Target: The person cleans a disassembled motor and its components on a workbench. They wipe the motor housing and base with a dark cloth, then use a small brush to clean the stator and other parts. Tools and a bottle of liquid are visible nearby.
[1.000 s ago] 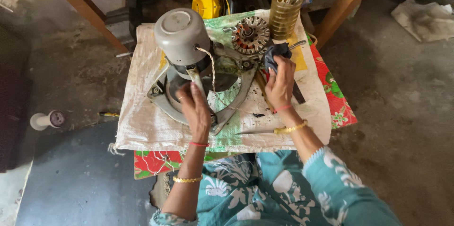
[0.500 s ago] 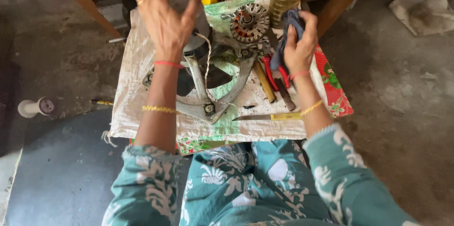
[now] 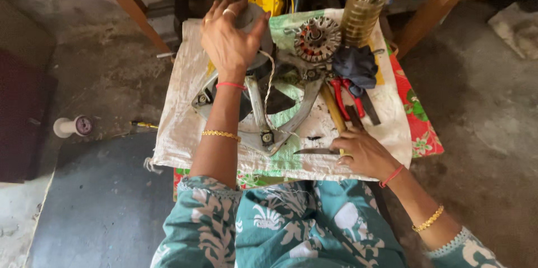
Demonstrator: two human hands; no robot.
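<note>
— On the sack-covered worktop (image 3: pixel 179 128), what's under the left hand (image 3: pixel 228 44)?
— A grey motor housing (image 3: pixel 252 21), fingers clamped over its top, above the metal frame (image 3: pixel 291 122).
— And the right hand (image 3: pixel 364 153)?
— Near the front edge, fingers together on a blade (image 3: pixel 314 151) with a yellow handle. Red pliers (image 3: pixel 344 95), a dark cloth (image 3: pixel 356 66) and a copper-wound stator (image 3: pixel 318 38) lie beyond.

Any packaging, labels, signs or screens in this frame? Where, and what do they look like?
No signs or screens.
Woven sack: spread flat under the motor parts, whitish with green printed patches.
Bottle: back right of the sack, clear, yellowish liquid, no label visible.
Spool: floor at left, white, with a round purplish end label.
</note>
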